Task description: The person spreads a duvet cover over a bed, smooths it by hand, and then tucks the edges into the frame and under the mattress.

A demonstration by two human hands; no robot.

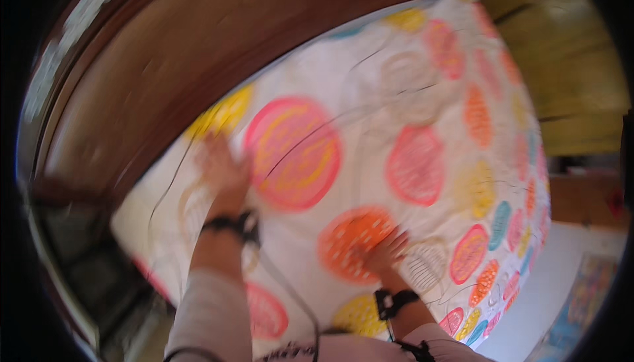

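Observation:
A white fabric sheet [366,179] with large pink, orange, yellow and teal round patterns lies spread before me, with creases across it. My left hand [220,164] is blurred and lies over the sheet between a yellow patch and a large pink circle, near the wooden edge. On or just above an orange circle is my right hand [384,253], its fingers apart. Neither hand shows anything held. Each wrist wears a black band, and a thin cable runs from the left one.
A brown wooden panel [198,40], seemingly a headboard, borders the sheet's far left side. Dark shelving or a frame [79,243] stands at the lower left. A yellowish wooden surface [574,65] is at the upper right, and a colourful mat [579,302] lies at the lower right.

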